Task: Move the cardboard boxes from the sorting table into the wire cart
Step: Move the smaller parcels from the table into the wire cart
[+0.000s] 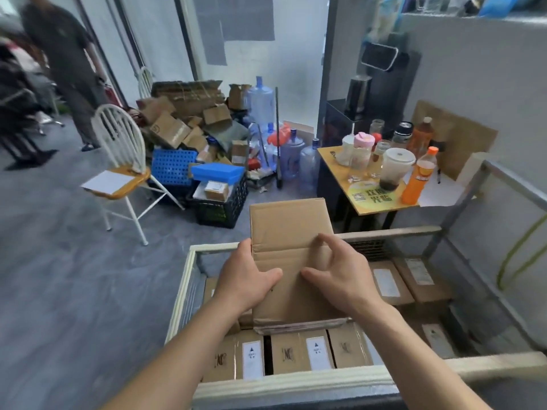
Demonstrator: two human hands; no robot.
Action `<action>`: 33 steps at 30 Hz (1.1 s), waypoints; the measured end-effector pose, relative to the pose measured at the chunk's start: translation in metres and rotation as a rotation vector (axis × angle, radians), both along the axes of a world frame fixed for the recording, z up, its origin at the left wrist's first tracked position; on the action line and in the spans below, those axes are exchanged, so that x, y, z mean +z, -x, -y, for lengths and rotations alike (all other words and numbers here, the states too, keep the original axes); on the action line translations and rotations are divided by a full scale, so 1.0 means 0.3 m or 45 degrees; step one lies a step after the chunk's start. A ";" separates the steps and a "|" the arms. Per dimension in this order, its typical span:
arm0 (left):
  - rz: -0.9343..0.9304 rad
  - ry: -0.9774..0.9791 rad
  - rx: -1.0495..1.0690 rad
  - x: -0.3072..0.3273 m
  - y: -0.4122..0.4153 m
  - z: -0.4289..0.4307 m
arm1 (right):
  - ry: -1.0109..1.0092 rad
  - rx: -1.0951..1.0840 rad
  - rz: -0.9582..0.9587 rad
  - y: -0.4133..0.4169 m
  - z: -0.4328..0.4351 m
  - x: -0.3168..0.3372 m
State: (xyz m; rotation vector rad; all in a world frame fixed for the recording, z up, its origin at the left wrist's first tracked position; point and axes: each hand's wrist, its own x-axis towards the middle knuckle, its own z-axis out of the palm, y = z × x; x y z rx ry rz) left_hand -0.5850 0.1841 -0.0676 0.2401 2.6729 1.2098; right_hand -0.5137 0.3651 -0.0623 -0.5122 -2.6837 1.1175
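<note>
In the head view, both hands are closed on one cardboard box (pixel 288 291), which is over the middle of the wire cart (pixel 183 291) and inside its pale top rail. The left hand (pixel 245 276) grips the box's left edge, thumb on the near face and fingers out of sight behind. The right hand (pixel 340 273) pinches the right side, thumb flat on the face and fingers curled at the crease. The box lies straight ahead between the two hands, and neither is clearly nearer. Its long axis runs near to far and tilts upward: the flap end points far and up past the cart's far rail, and the bottom edge points near and down. That lower edge meets the row of packed boxes (pixel 313 350) standing label-up along the near side, though I cannot tell whether it rests on them or hangs just above. The coming move likely depends on lowering that near edge into the space behind the row. More packed boxes lie at the cart's far right. Beyond the cart are a small counter (pixel 370 202) with bottles at the right and a white chair (pixel 118 149) at the left.
</note>
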 end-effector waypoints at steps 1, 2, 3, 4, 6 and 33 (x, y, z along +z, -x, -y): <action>0.031 -0.015 0.025 -0.003 0.005 0.028 | -0.007 0.021 0.010 0.018 0.022 -0.007; 0.049 -0.022 0.049 -0.007 0.012 0.056 | -0.010 0.036 0.022 0.037 0.042 -0.013; 0.055 -0.021 0.072 -0.012 0.023 0.082 | -0.007 0.044 0.034 0.057 0.063 -0.021; 0.052 -0.018 0.088 -0.020 0.035 0.109 | -0.001 0.045 0.041 0.080 0.084 -0.028; 0.041 -0.028 0.113 -0.039 0.065 0.160 | 0.015 0.039 0.041 0.125 0.128 -0.049; 0.483 0.115 0.095 -0.765 0.436 0.540 | 0.341 -0.145 0.639 0.514 0.523 -0.791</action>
